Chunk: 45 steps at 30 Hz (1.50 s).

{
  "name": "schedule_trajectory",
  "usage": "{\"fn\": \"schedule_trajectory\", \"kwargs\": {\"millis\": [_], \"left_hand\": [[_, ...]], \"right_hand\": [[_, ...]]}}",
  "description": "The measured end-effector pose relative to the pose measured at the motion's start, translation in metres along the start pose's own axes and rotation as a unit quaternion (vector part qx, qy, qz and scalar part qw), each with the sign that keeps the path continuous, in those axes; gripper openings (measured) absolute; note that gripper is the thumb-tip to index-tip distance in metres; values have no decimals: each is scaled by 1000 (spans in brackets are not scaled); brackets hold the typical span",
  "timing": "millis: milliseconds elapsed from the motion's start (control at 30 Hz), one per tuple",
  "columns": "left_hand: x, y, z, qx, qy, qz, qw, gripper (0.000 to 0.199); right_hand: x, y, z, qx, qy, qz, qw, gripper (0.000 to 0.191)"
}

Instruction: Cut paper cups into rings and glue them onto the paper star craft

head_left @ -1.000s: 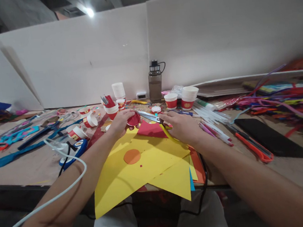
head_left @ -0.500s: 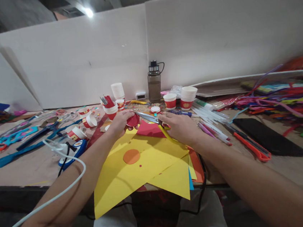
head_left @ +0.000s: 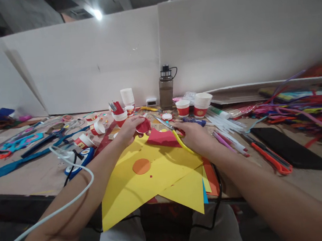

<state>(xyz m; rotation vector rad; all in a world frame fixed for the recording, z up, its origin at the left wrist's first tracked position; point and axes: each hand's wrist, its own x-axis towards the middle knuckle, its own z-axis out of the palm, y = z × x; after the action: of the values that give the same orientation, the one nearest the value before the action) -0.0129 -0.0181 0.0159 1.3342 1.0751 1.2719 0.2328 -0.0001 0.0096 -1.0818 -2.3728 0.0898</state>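
My left hand (head_left: 132,131) is closed on a dark red disc (head_left: 143,125) with a paler rim, held above the far side of the yellow paper; whether the disc is part of a cup I cannot tell. In my right hand (head_left: 192,134) are scissors (head_left: 163,122) with yellow handles, their blades pointing up and left, just apart from the disc. Below the hands lies a folded-looking piece of red paper (head_left: 163,138) on the yellow sheets (head_left: 128,196). An orange paper circle (head_left: 141,166) rests on the yellow too.
Paper cups (head_left: 203,104) stand at the back, near a water bottle (head_left: 166,91). Tipped cups (head_left: 97,128) and a cable (head_left: 79,196) are at left. On the right lie markers (head_left: 232,141), a utility knife (head_left: 271,158), a black phone-like slab (head_left: 292,149) and pipe cleaners (head_left: 315,112).
The scissors have moved away from the red disc to the right, and their blades now point more upward. My left hand still holds the disc in nearly the same place.
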Motion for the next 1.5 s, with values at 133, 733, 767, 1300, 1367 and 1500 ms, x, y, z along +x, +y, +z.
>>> {"fn": "schedule_trajectory", "kwargs": {"millis": [133, 733, 767, 1300, 1367, 1500], "left_hand": [[2, -8, 2, 47, 1, 11, 999, 26], [-24, -5, 47, 247, -71, 14, 966, 20], [-24, -6, 48, 230, -72, 12, 970, 19], [-4, -19, 32, 21, 43, 73, 996, 24], [-5, -19, 33, -22, 73, 62, 995, 28], [-10, -18, 39, -83, 65, 44, 993, 37]], "right_hand": [[3, 3, 5, 185, 10, 65, 981, 33], [-2, -17, 12, 357, 70, 69, 929, 51], [-2, -17, 12, 350, 70, 67, 932, 50], [1, -16, -1, 426, 96, 145, 888, 48], [1, -16, 1, 444, 87, 146, 880, 52], [1, -19, 6, 496, 58, 141, 855, 59]]}}
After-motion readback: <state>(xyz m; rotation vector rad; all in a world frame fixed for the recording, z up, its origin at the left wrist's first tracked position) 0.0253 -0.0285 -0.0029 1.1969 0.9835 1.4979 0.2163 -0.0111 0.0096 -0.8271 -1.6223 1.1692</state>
